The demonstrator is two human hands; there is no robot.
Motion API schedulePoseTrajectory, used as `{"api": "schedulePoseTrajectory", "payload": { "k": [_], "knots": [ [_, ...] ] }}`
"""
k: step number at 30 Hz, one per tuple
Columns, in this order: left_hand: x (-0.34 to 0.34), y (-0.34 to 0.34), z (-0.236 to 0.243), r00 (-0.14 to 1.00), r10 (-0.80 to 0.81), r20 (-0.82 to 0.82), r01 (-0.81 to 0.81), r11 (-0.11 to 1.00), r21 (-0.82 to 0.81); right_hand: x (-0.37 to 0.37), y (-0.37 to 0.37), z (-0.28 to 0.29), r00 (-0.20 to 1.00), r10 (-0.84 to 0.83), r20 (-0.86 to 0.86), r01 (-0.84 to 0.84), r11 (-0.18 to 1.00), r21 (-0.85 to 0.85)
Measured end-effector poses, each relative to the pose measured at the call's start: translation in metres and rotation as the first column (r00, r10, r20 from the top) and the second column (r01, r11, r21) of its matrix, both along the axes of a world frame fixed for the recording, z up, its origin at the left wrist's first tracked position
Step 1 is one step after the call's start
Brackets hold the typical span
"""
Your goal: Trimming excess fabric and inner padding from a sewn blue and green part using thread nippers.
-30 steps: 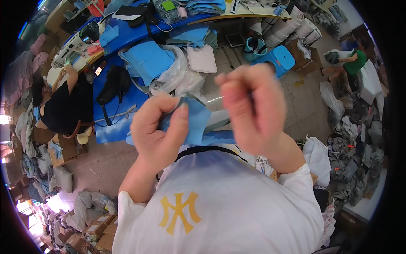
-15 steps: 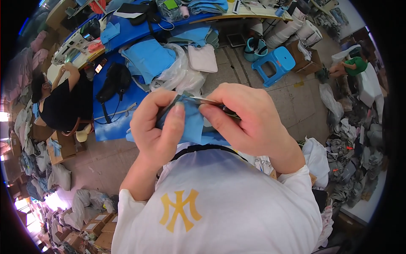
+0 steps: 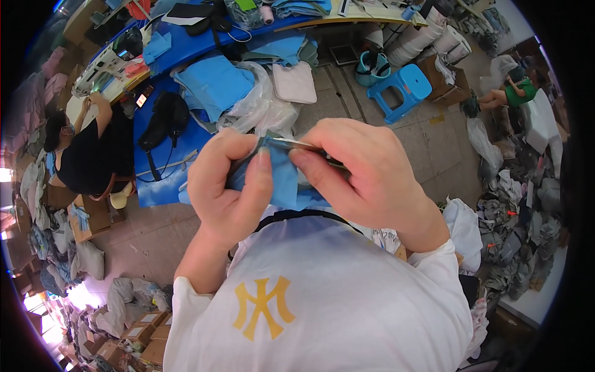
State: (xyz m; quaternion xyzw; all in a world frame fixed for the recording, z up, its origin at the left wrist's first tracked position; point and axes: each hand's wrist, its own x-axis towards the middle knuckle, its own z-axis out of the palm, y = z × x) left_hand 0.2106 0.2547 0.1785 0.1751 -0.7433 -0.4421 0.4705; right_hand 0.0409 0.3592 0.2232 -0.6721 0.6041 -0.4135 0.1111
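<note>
In front of my chest, my left hand [image 3: 224,183] pinches a folded piece of light blue fabric [image 3: 283,184] between thumb and curled fingers. The fabric hangs down between my two hands. My right hand [image 3: 365,170] is closed around a slim metal tool that looks like thread snips [image 3: 290,143]. Its thin blade points left and touches the fabric's upper edge by my left thumb tip. My right fingers and palm hide most of the tool's handle.
Beyond my hands, a blue table [image 3: 167,195] bears stacked blue fabric [image 3: 220,87], clear plastic and a black bag [image 3: 164,121]. A blue stool [image 3: 401,93] stands at far right. On the left, a person [image 3: 87,149] sits at a sewing machine [image 3: 105,71]. Fabric heaps [image 3: 514,223] line the right.
The metal blade has turned slightly and shows narrower against the fabric's edge. Both hands keep their grip and have barely shifted. At far right, the seated person in green has moved a little.
</note>
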Motion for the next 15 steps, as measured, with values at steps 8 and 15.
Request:
{"api": "schedulePoseTrajectory", "payload": {
  "k": [8,15],
  "knots": [
    [-0.002,0.001,-0.001,1.000,0.007,0.000,-0.007,0.997,0.077,0.003,-0.007,-0.015,0.998,-0.008,0.059,0.015,0.992,-0.123],
    [-0.002,-0.003,0.000,0.998,0.007,-0.055,0.000,0.991,0.131,0.007,-0.015,-0.027,0.989,-0.003,0.146,0.031,0.981,-0.190]
  ]
}}
